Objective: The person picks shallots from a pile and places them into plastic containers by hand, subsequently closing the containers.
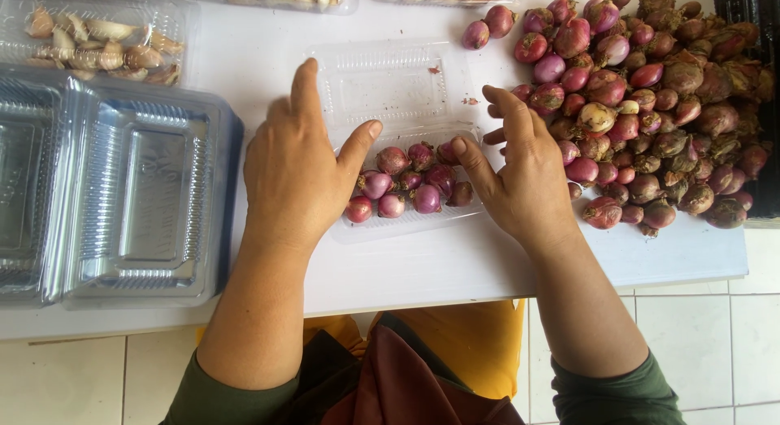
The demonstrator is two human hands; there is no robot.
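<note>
- Left hand, frame centre, fingers spread, rests flat on the open clear clamshell tray.
- Right hand, fingers loosely apart, thumb touching shallots in the tray.
- Shallot pile fills upper right.

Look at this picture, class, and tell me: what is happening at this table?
A person is putting small red shallots into an open clear plastic clamshell box on a white table. The left hand rests on the box's edge, while the right hand touches a shallot in the tray. A large loose heap of shallots lies to the right, and stacked empty boxes sit at left.
</note>
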